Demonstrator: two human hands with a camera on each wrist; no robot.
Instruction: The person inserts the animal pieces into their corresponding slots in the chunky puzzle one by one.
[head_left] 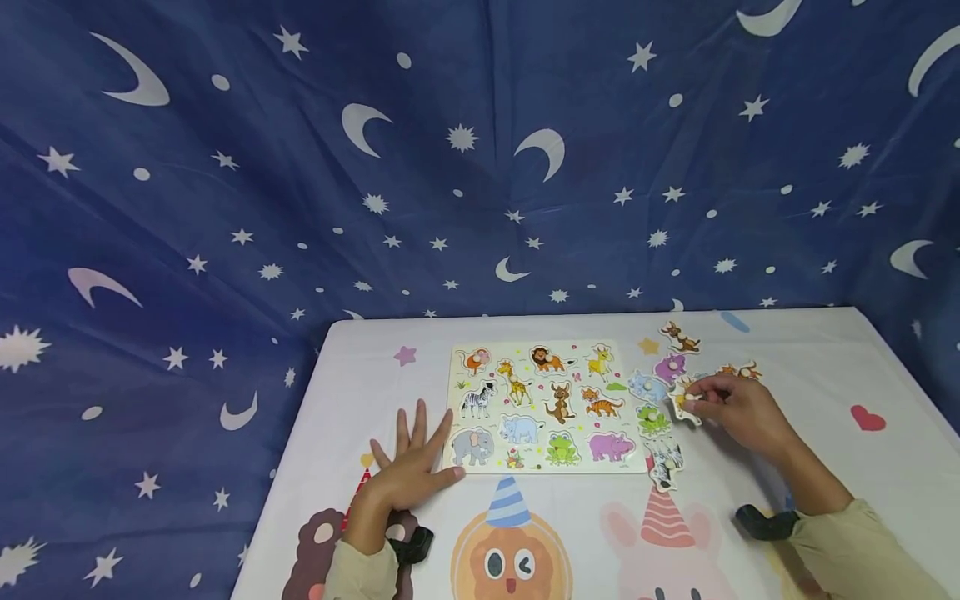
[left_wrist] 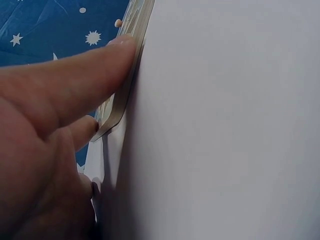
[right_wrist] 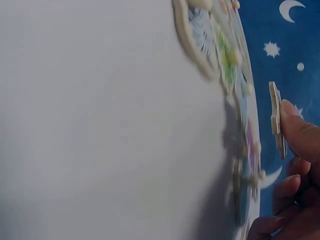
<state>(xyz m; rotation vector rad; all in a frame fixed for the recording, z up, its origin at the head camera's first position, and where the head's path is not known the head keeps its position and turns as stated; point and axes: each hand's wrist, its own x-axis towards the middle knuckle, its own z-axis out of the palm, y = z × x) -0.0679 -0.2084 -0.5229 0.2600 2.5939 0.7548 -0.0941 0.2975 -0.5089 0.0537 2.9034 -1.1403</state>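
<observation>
From my place I see the left hand [head_left: 408,473] with its fingers spread wide at the near left corner of the board [head_left: 510,348]; its thumb touches the edge. The right hand [head_left: 742,414] pinches one piece [head_left: 681,402] at the fingertips, the other fingers being curled. This piece is raised above the table [head_left: 810,375], to the right of the board, near the frog piece [head_left: 652,420] and the zebra piece [head_left: 664,464].

Evenly, softly lit in head view, bright across tablecloth [head_left: 810,375]. Dimmer, greyer in wrist views: in left, shadowed beside puzzle board [left_wrist: 120,102], lower left; in right, blurred around zebra piece [right_wrist: 202,34] at top, shadowed lower right.
</observation>
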